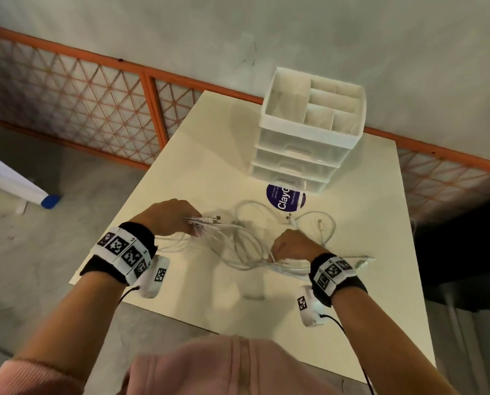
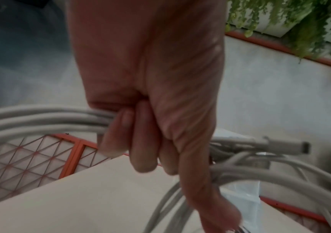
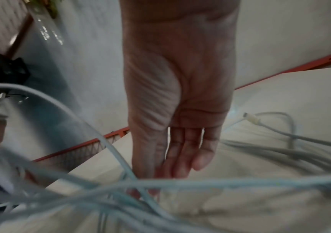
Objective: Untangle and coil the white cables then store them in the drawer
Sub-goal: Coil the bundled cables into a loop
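The left hand gripped a bundle of the white cables, fingers curled round several strands. The right hand pinched a strand between thumb and forefinger, its other fingers nearly straight. The tangle lay on the table, between and beyond both hands. The drawer unit stood further back, drawers closed, touching a purple sticker.
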